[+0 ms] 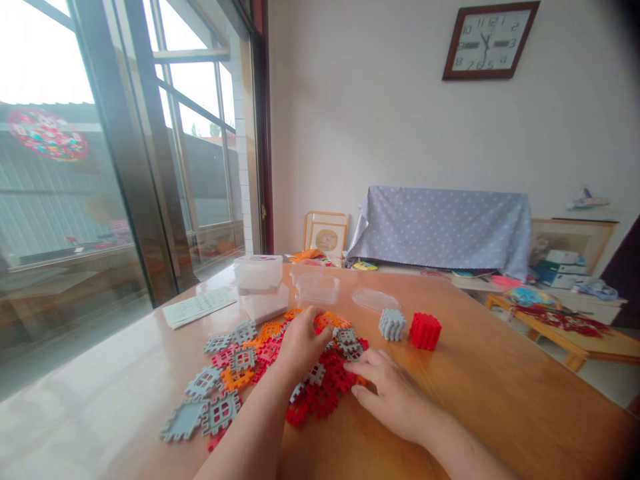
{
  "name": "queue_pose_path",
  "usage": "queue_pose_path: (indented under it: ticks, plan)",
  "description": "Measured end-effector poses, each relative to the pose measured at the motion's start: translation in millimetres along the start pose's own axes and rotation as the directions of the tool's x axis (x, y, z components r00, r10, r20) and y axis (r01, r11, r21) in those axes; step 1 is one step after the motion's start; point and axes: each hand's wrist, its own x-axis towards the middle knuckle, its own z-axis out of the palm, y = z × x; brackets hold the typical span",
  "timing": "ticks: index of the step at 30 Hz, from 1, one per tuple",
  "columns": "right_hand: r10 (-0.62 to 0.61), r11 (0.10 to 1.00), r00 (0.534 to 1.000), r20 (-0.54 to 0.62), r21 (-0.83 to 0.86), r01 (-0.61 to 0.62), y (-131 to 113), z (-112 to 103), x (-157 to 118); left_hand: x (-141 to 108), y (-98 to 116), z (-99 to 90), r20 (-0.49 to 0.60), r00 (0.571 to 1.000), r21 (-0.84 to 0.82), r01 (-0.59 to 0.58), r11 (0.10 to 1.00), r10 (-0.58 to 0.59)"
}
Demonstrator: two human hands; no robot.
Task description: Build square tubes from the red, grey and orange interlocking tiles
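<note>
A pile of flat plastic interlocking building tiles in red, orange and grey lies on the table. My left hand (303,339) is over the middle of it, fingers curled down around something among the orange and red tiles (330,321); what they hold is hidden. At the pile's right edge, my right hand (384,381) has its fingers apart, the tips close to grey tiles (349,341) and dark red tiles (325,393). Beyond it stand a stack of grey tiles (392,325) and a stack of red tiles (425,331). Loose grey tiles (184,420) spread to the left.
Clear plastic containers (317,291) and a clear lid (376,300) sit at the back of the wooden table (480,393). A white box (258,273) and a printed sheet (200,307) are at the back left. A glass window (60,200) borders the left side.
</note>
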Motion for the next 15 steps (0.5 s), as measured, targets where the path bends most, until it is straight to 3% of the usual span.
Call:
queue_pose_path:
  ticks: [3,7,15]
  plan:
    - [0.058,0.998,0.997,-0.05,-0.013,-0.058,4,1,2,-2,-1,3.5,-0.008,1.0,-0.014,-0.023,1.0,0.023]
    - [0.074,0.996,0.997,0.002,-0.041,-0.074,14,-1,-2,-4,5,3.0,0.016,0.999,-0.027,-0.046,0.999,0.047]
    - [0.168,0.983,0.983,0.077,-0.083,-0.162,29,-30,-22,-8,20,1.8,0.086,0.994,-0.073,-0.066,0.995,0.072]
